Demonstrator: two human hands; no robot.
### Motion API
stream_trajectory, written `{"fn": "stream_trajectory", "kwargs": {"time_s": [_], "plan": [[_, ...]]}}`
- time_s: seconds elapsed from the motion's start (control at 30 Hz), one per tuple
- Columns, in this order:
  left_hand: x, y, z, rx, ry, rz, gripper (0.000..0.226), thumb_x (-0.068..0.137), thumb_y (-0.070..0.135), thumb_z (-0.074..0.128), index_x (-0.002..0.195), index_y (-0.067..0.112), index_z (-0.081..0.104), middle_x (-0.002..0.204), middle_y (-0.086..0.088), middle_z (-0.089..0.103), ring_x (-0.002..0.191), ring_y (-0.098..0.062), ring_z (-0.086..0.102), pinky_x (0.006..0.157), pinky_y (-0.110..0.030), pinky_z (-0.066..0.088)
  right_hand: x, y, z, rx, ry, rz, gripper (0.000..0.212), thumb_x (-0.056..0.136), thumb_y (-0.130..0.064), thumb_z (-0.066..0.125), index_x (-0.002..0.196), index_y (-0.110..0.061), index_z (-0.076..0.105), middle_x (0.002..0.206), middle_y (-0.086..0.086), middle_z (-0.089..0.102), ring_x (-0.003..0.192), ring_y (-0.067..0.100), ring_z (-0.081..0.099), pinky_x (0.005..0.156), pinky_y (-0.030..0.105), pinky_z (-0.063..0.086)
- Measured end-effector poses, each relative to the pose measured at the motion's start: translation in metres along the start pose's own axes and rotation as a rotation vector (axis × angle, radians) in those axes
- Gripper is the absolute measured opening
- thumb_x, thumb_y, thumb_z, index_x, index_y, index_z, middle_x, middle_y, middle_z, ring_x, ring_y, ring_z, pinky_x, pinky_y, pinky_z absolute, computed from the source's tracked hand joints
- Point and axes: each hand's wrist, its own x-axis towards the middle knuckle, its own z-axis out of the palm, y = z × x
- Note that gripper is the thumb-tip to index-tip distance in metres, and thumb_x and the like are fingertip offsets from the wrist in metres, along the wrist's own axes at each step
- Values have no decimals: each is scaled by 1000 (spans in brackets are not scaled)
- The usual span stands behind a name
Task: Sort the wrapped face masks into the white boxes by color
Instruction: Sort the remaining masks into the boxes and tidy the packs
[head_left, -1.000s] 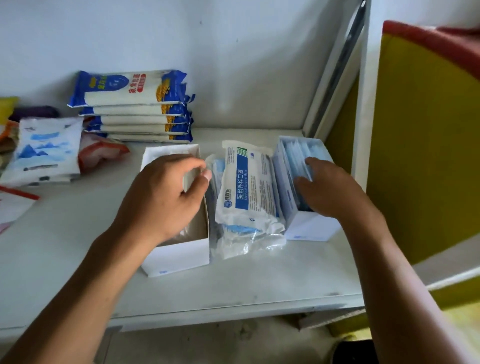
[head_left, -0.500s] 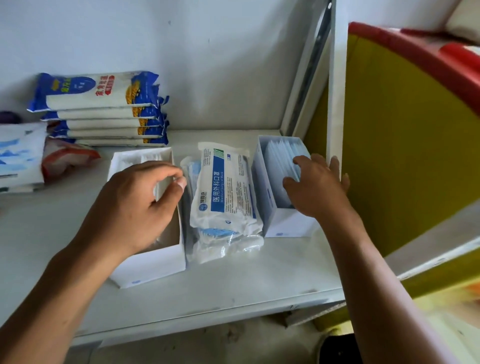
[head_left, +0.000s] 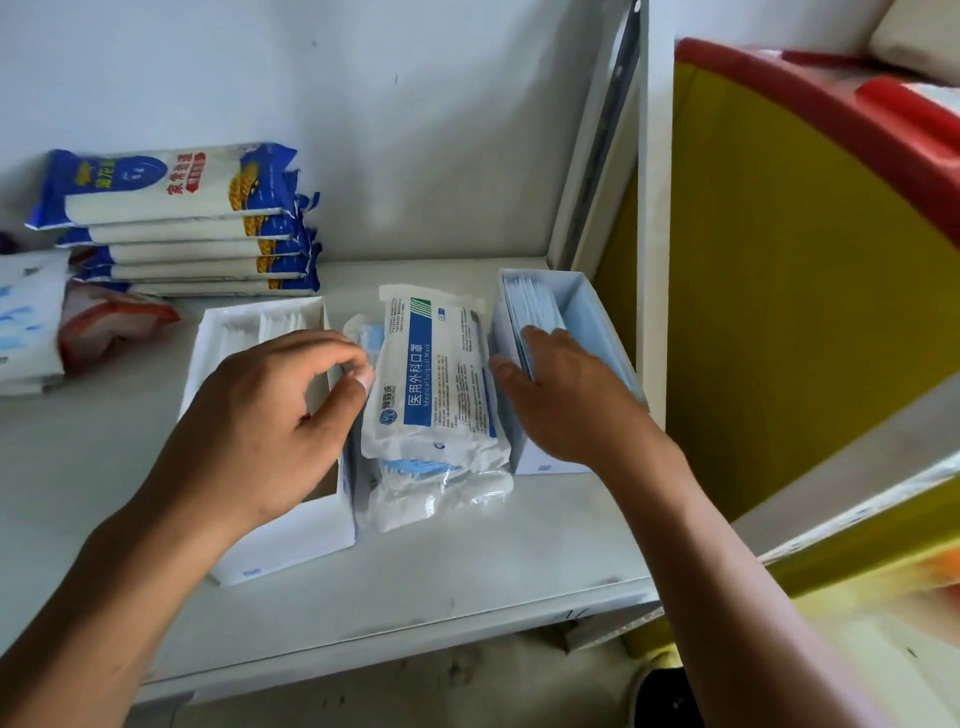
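At the far left of the shelf (head_left: 415, 571) lie a white pack with blue print (head_left: 21, 322) and a red-and-white packet (head_left: 109, 322). Behind them, against the wall, is a stack of blue-and-white bags (head_left: 176, 218).

Next comes the left white box (head_left: 275, 540), with white wrapped masks (head_left: 270, 327) standing at its far end. My left hand (head_left: 260, 415) hovers over this box. Its fingers are curled, and the thumb and forefinger are bent towards the box's right wall. I cannot tell whether they grip anything.

Between the two boxes lies the pile of wrapped face masks (head_left: 436, 379), with a white-and-blue printed pack on top.

The right white box (head_left: 545, 462) holds blue wrapped masks (head_left: 535, 306) standing on edge. My right hand (head_left: 566, 410) reaches into it, fingers stretched out and lying on those masks, thumb outside the box's left wall. Past it stands a yellow panel with a red top (head_left: 805, 260).
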Motion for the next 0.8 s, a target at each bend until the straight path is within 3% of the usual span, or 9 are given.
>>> {"fn": "stream_trajectory", "kwargs": {"time_s": [0.07, 0.23, 0.33, 0.43, 0.53, 0.6, 0.7, 0.8], "plan": [[0, 0, 0, -4, -4, -9, 24, 94, 29, 56, 105, 15, 72, 111, 9, 71, 103, -10, 63, 80, -4, 35, -3, -5, 2, 21, -21, -20, 54, 99, -58, 37, 141, -24, 35, 145, 6, 46, 129, 31, 50, 98, 48, 49], [-1, 1, -1, -2, -25, -4, 23, 94, 28, 56, 103, 15, 72, 110, 9, 71, 101, -13, 65, 80, -13, 39, -8, -10, 4, 38, -7, -45, 55, 99, -56, 41, 142, -24, 33, 143, 4, 45, 125, 27, 52, 94, 43, 52], [0, 1, -1, -5, -37, -15, 23, 93, 29, 56, 104, 16, 72, 110, 9, 72, 101, -12, 64, 80, 1, 35, -10, -11, 10, 11, 9, -51, 56, 97, -58, 42, 140, -22, 34, 140, 7, 46, 127, 31, 50, 99, 48, 52], [0, 1, -1, 9, -42, -12, 23, 93, 28, 56, 104, 15, 72, 111, 7, 72, 101, -13, 65, 81, -1, 36, -16, -16, 14, -76, 5, -50, 65, 98, -57, 39, 150, -20, 25, 159, 12, 28, 150, 41, 16, 119, 55, 21], [0, 3, 1, 23, -41, 12, 21, 95, 27, 57, 103, 15, 72, 108, 6, 72, 98, -17, 67, 81, -22, 44, -23, -22, 17, -133, 32, -143, 63, 100, -53, 37, 151, -18, 26, 165, 10, 17, 154, 35, -3, 122, 50, 0], [-1, 4, 3, 35, -46, 24, 23, 97, 31, 55, 101, 17, 72, 104, 7, 72, 94, -17, 67, 80, -28, 49, -27, -27, 21, -113, 107, -237, 56, 100, -46, 40, 146, -14, 35, 163, 11, 24, 154, 33, 4, 123, 48, 5], [-1, 2, 7, 97, -84, 15, 33, 94, 38, 49, 103, 16, 72, 101, 2, 72, 96, -21, 64, 83, -34, 52, -31, -38, 31, 16, 172, -365, 50, 94, -34, 54, 136, -8, 48, 151, 12, 44, 144, 30, 33, 117, 43, 34], [1, -2, 12, 136, -109, 3, 29, 94, 36, 52, 103, 17, 72, 96, 1, 69, 98, -21, 61, 85, -35, 50, -32, -42, 48, -46, 25, -370, 75, 86, -45, 65, 145, -10, 35, 158, 13, 31, 146, 34, 27, 115, 47, 34]]}}
